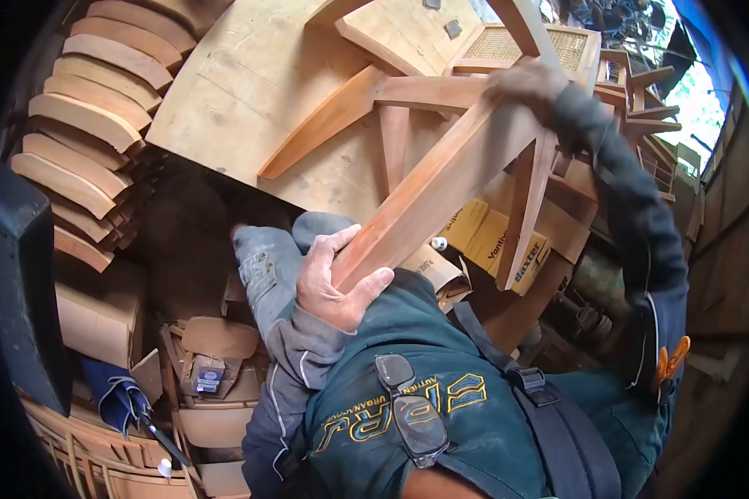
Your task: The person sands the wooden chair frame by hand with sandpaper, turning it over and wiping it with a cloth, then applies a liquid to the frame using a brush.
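Observation:
A wooden chair frame (437, 179) with a wide board and several tapered legs lies tilted between my body and the work table. Around the near end of its board, my left hand (333, 283) is closed, thumb on one side and fingers on the other. My right hand (528, 83) is at the far end of the same board, by the joint with the legs. Motion blurs its fingers, so whether it holds anything is hidden. One tapered leg (320, 121) extends left over the table.
The plywood table (216, 100) spans the area ahead. Stacked curved wooden pieces (87, 121) stand at the left. A yellow cardboard box (495, 237) sits beneath the frame. More chair frames (641, 108) and a woven cane panel (566, 50) are at the far right. A folded blue umbrella (116, 395) lies lower left.

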Available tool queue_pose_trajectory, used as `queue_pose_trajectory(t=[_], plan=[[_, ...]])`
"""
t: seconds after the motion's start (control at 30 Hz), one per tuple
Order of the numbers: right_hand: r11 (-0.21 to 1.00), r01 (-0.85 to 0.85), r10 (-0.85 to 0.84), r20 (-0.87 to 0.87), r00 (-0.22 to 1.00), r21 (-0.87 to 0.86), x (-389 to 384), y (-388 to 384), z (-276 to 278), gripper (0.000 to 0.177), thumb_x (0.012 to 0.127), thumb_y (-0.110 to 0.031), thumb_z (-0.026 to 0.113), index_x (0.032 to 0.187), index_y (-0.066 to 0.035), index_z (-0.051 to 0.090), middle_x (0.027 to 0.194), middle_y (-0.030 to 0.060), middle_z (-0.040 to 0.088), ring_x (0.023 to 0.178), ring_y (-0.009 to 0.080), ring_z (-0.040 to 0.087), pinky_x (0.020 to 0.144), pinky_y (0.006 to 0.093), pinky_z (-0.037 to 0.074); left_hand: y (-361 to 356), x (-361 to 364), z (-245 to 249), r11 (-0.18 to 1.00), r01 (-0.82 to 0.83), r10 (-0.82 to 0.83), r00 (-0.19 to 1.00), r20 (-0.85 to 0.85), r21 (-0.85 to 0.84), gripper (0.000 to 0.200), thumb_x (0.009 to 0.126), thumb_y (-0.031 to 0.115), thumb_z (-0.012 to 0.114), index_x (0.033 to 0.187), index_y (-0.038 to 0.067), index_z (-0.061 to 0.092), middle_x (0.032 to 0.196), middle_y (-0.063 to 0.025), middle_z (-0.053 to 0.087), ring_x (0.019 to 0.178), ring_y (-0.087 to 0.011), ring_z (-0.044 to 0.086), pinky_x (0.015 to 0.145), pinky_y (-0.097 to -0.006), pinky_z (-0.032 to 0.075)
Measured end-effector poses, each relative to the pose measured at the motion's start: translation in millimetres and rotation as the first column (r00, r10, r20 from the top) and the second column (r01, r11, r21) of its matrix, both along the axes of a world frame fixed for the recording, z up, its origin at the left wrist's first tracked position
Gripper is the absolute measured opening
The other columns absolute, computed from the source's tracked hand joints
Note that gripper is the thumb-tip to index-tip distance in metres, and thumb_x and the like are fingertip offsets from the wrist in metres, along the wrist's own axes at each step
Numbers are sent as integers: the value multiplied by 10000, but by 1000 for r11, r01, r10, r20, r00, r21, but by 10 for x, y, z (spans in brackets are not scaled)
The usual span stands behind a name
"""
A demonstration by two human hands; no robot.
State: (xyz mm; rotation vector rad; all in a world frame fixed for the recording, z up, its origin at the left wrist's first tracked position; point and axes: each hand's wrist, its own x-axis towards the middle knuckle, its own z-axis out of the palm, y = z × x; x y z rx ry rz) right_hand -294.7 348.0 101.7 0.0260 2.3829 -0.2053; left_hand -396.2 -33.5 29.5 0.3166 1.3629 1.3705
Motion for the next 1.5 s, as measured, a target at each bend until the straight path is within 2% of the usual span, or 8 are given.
queue_pose_trajectory(t=[0.43,0.6,0.8,0.97,1.27,1.37,1.4,1.5], plan=[[936,70,-130,155,979,345,-50,256,23,285,712,0,491,952,-121,586,972,37,599,980,223,546,863,302,413,7,-80,9,997,54,-49,993,-105,50,512,657,164,726,1081,-13,500,951,-130,531,880,-235,536,794,-311,426],[995,-89,83,-149,985,-35,-244,-895,178,353,706,-55,507,1016,-217,555,1036,2,582,1023,167,536,897,344,377,37,-72,-13,995,68,-58,989,-136,73,519,661,178,725,1086,-16,498,957,-134,528,882,-246,535,799,-314,424],[908,-92,49,114,992,409,-13,232,125,326,689,1,483,963,-156,563,985,38,589,974,224,548,870,346,388,39,-119,31,993,111,-104,983,-153,38,531,667,190,728,1091,-28,494,960,-136,534,893,-247,540,809,-319,424],[923,-7,-104,-268,958,-385,-284,-1450,-36,290,711,-72,509,995,-107,561,1081,55,562,983,237,549,895,365,395,-5,-3,-10,998,-32,22,984,174,57,602,673,147,744,1151,-38,428,1044,-135,539,946,-162,539,833,-280,430],[985,-163,152,-178,972,-49,-169,-770,86,443,636,-132,576,1078,-118,548,1092,54,572,1035,221,531,879,357,398,-89,-25,-43,998,20,-47,859,511,58,387,716,106,685,1037,-32,521,989,-82,581,896,-128,543,793,-266,434],[874,-295,131,-397,908,-387,-534,-1885,-44,320,694,-105,526,1004,-48,578,1007,104,578,937,249,564,861,360,444,-111,7,-189,978,-25,-114,768,630,207,436,715,75,699,1093,-29,509,992,-13,581,878,-84,525,772,-228,421],[834,-283,84,-398,914,-474,-693,-2251,91,297,709,-76,512,996,-30,574,987,107,579,922,257,561,852,354,454,-74,1,-307,940,143,-195,971,141,311,442,728,57,676,1124,-24,497,1011,-13,586,883,-87,529,791,-235,418],[849,-251,88,-343,935,-466,-624,-1887,35,313,710,-124,555,1012,-38,563,1011,118,578,930,266,565,853,362,448,-81,-10,-138,977,-45,-103,752,651,206,426,736,58,659,1123,-20,500,986,-33,596,880,-93,534,792,-238,422]])
